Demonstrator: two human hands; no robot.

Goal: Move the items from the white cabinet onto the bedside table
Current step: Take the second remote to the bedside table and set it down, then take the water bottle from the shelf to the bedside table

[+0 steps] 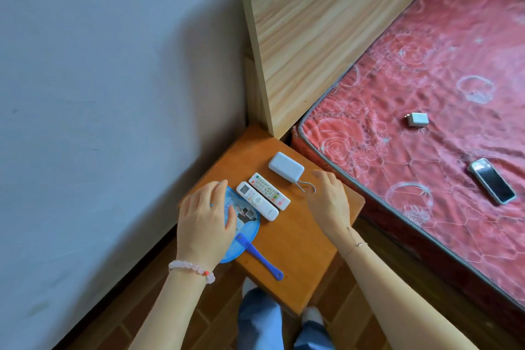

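Observation:
On the orange wooden bedside table [298, 239] lie a blue hand fan [250, 239] with a blue handle, two white remote controls [257, 204] [269, 191] side by side, and a white power bank [286, 167] with a short cable. My left hand [206, 221] rests flat on the fan's round face, fingers spread. Just right of the cable, my right hand [329, 202] hovers with its fingers apart and nothing in it. The white cabinet is out of view.
A bed with a red patterned mattress [426, 122] and a wooden headboard [318, 31] stands to the right; a white charger plug [417, 120] and a phone [493, 180] lie on it. A grey wall [99, 94] is on the left. My legs and feet show below.

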